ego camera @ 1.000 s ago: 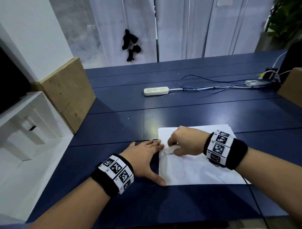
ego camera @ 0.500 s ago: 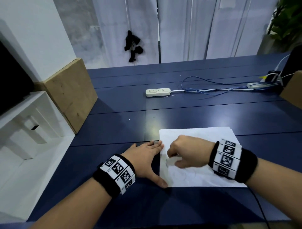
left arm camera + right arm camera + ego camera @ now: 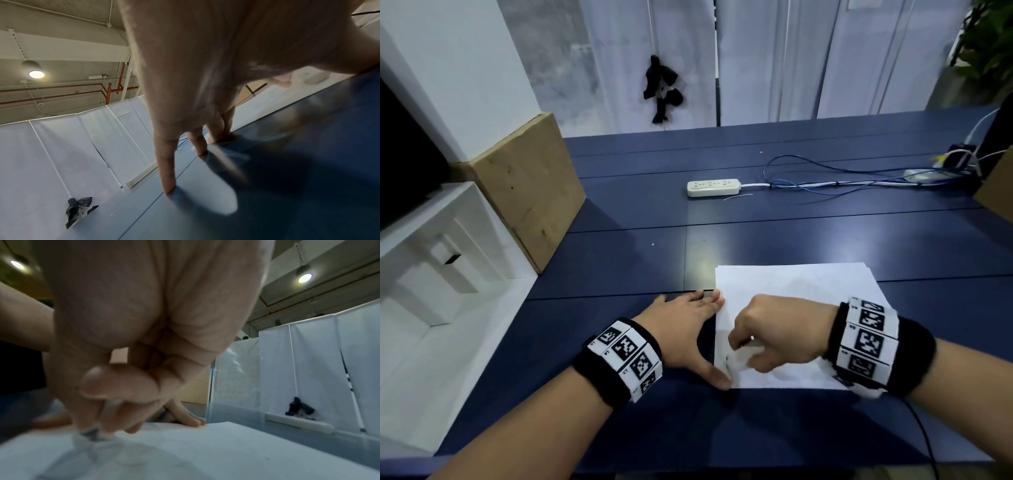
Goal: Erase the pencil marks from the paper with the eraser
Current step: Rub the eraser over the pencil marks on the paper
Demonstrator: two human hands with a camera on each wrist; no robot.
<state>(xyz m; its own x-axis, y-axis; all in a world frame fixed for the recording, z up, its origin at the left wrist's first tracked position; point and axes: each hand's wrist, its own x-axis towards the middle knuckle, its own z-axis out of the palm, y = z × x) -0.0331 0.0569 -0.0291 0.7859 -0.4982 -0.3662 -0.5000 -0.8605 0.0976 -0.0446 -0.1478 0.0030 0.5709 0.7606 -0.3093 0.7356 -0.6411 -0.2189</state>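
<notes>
Head view shows the sheet of paper flat on the blue table, the left hand spread flat with straight fingers at its left edge, thumb on the near corner. The right hand curls around a white eraser pressed near that corner. Only the right wrist view shows the eraser's grey tip touching the paper. Wristband markers carry no readable writing.

Can't read any actual text from here. Only markings I get are black-and-white square code tags on the wristbands at the bottom; the tiny characters beside them are too small.
</notes>
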